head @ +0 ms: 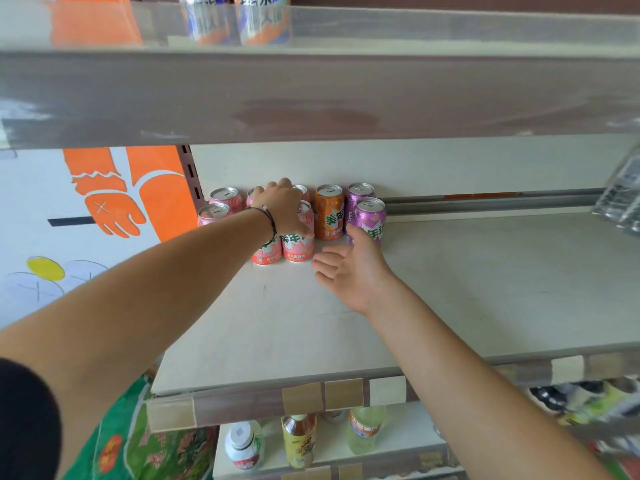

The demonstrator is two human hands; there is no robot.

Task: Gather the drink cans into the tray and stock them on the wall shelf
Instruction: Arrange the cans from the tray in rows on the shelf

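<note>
Left hand point(284, 209) is draped over the top of a pink can point(298, 233), fingers point(304, 230) curled down round it, so it's gripping that one. There's a dark cord bracelet point(270, 220) on that wrist. Right hand point(349, 271) is palm up and relaxed, fingers point(325, 261) loosely spread and holding nothing, with the thumb just brushing the front purple can point(370, 220).

All the cans sit bunched at the back left corner of the shelf point(450, 289), up near the back wall. Another pink can point(266, 251) stands touching the gripped one on its left, and more pink cans point(221, 206) are further left by the shelf's left edge. An orange can point(329, 213) stands between the pink ones and the purple pair, with a second purple can point(360, 194) behind the front one.

The front and right part of the shelf is bare board. Bottles point(299, 441) stand on the shelf below, and two cans point(235, 19) show on the shelf above.
</note>
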